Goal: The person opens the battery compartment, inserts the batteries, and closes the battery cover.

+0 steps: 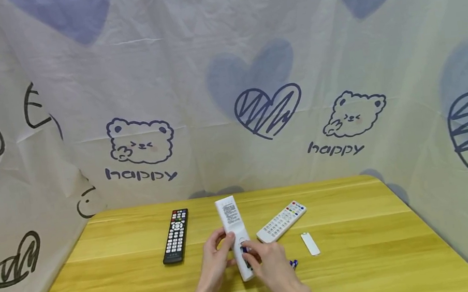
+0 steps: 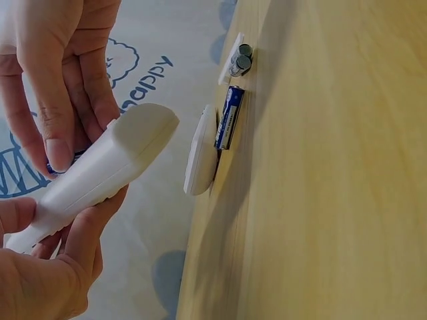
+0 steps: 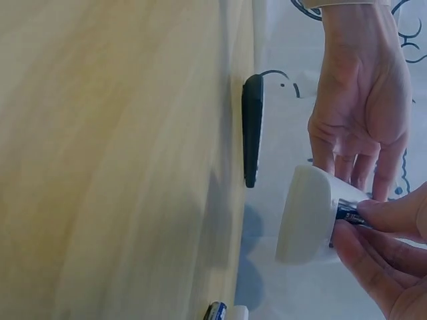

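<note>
A white remote control (image 1: 230,213) is held back side up above the table, its battery compartment exposed. My left hand (image 1: 214,261) grips it from the left, thumb on its back and fingers beneath. A blue battery (image 3: 349,213) is pinched between the thumb and fingers of my right hand (image 1: 273,263), at the compartment. How far the battery sits inside is hidden by the fingers. Beside the right hand, loose blue batteries (image 1: 294,264) lie on the table; the left wrist view shows one battery (image 2: 229,118) apart from others. A white battery cover (image 1: 310,243) lies to their right.
A black remote control (image 1: 176,237) lies on the left of the wooden table (image 1: 123,276). Another white remote (image 1: 282,221), buttons up, lies right of the held one. A printed cloth (image 1: 190,73) hangs behind the table and at its sides.
</note>
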A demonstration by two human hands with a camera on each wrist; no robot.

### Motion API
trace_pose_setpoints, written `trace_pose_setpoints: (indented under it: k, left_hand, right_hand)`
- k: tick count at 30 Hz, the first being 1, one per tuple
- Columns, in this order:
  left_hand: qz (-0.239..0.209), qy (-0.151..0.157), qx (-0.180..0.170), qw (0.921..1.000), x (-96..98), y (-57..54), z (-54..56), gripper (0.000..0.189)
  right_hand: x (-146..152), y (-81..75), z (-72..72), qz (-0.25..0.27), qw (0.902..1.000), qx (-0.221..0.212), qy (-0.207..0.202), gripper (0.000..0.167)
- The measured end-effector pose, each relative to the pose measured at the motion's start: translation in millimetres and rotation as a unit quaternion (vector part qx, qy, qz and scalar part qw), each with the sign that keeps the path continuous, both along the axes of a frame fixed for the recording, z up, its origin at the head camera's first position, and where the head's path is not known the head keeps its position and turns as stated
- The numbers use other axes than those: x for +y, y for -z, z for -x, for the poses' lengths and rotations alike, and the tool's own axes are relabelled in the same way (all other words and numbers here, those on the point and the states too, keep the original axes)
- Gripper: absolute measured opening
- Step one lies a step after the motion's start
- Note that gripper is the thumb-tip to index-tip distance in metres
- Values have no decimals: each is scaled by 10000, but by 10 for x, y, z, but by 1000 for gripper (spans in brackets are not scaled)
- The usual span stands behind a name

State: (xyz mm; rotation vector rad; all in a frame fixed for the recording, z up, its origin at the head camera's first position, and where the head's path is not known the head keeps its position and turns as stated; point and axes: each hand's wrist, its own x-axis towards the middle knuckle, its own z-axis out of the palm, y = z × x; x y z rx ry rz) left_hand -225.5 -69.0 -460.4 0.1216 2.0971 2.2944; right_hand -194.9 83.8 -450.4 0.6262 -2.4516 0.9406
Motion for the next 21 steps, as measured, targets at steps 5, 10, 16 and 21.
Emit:
trace_pose_setpoints:
  k: [5,10,16,21]
  left_hand:
    - [34,6,50,10000,12,-7,-9,44]
    - [-17,5,42,10000,19,-15,-14,44]
    - [-160,-115,146,9997,32,-29,-27,44]
    - [-219,-197,151,9995,55,-29,-40,42]
  right_hand:
    - [1,-16,-16,-175,9997,58,162,22]
    - [7,-25,-19,-221,9996,85,119,21]
    - [4,-38,-25,-534,9982,266,7,24]
    - [17,-54,-55,-926,9955,182,-47,31]
